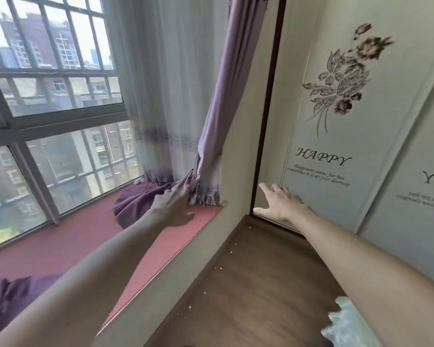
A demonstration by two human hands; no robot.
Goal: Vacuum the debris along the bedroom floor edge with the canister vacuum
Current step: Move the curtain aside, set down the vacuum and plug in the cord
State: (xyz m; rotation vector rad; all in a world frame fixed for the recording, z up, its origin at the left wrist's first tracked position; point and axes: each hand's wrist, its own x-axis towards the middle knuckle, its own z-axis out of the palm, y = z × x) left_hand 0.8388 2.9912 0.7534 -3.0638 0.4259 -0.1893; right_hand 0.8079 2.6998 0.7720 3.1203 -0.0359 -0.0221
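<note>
Small white crumbs of debris (231, 252) lie scattered on the brown wooden floor (261, 284), along the foot of the bay window's low wall. My left hand (172, 206) reaches over the pink sill and touches the bunched purple curtain (145, 199) with straight fingers. My right hand (280, 202) stretches out with spread fingers toward the corner, in front of the wardrobe door, and holds nothing. No canister vacuum shows in this view.
A pink bay-window sill (85, 236) runs along the left under barred windows. White sheer and purple curtains hang in the corner. A sliding wardrobe door (336, 121) with flower print and "HAPPY" lettering closes the right side. Pale cloth (343, 326) shows at bottom right.
</note>
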